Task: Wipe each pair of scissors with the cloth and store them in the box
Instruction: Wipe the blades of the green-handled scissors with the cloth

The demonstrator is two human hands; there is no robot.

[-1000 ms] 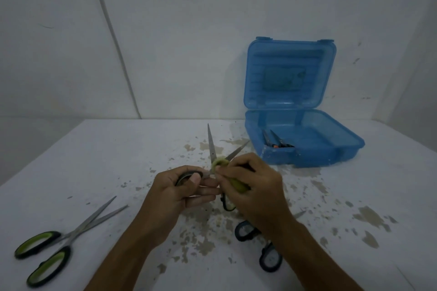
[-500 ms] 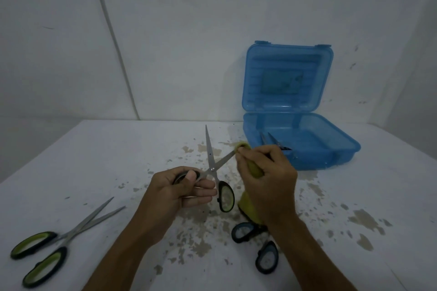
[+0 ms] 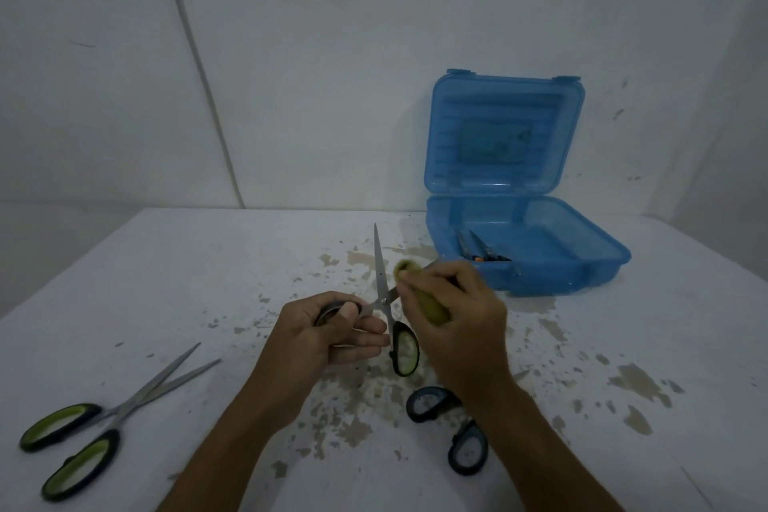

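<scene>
**Cloth drawn back down the blade**

The right hand (image 3: pixel 461 312) has slid its bunched yellow-green cloth (image 3: pixel 419 291) from the blade's tip back toward the pivot of the open steel scissors with green-lined black handles (image 3: pixel 384 295). The left hand (image 3: pixel 328 333) grips one handle loop. The open translucent blue plastic box (image 3: pixel 536 249) sits far right on the stained white table (image 3: pixel 208 283).

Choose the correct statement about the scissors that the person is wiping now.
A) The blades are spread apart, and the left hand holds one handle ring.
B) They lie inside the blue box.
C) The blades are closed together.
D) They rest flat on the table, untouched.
A: the held scissors are spread apart, the left hand grips one handle ring, and the right hand presses the cloth on the other blade.
</scene>
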